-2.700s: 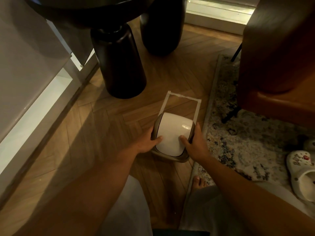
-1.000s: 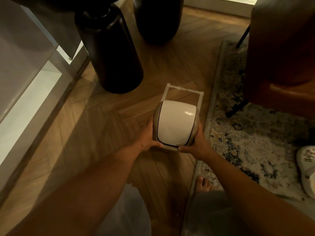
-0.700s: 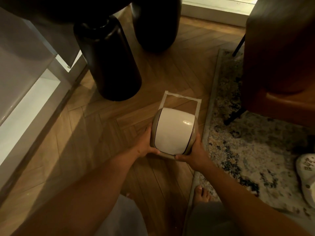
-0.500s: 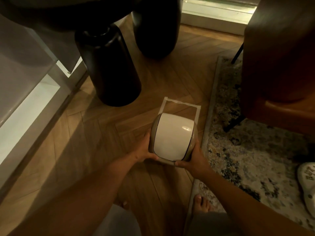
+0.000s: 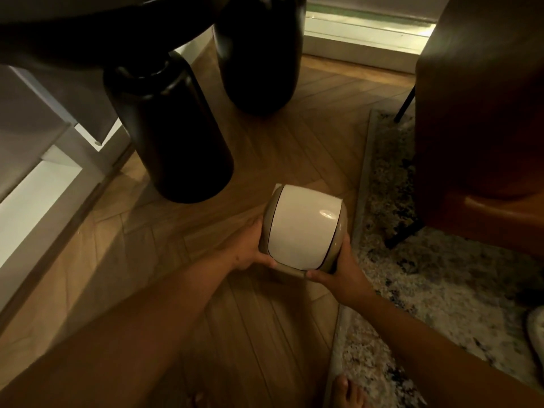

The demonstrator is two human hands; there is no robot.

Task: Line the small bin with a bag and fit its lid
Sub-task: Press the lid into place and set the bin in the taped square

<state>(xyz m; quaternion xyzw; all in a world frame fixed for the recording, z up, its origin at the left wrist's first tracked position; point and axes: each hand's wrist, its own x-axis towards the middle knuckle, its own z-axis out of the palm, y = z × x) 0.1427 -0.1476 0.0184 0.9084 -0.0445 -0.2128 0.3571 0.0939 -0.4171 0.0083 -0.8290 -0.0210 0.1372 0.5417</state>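
Observation:
The small bin (image 5: 335,245) is beige with a white swing lid (image 5: 303,226) seated on top. I see it from above, low in the middle of the head view, over the wooden floor. My left hand (image 5: 248,250) grips its left side, thumb on the front rim. My right hand (image 5: 343,272) clasps its lower right corner. The bin's body and any bag inside are hidden under the lid. Only a corner of the white tape outline (image 5: 276,187) shows behind the bin.
Two black rounded table bases (image 5: 173,136) (image 5: 259,51) stand on the herringbone floor just behind the bin. A patterned rug (image 5: 435,284) lies right, with a brown chair (image 5: 482,119) on it. A white cabinet edge (image 5: 38,195) runs along the left. My bare toes (image 5: 347,391) show below.
Both hands shifted from the lid's top to the bin's sides and carried it a little away from me, so it now covers most of the tape outline. The camera tilted.

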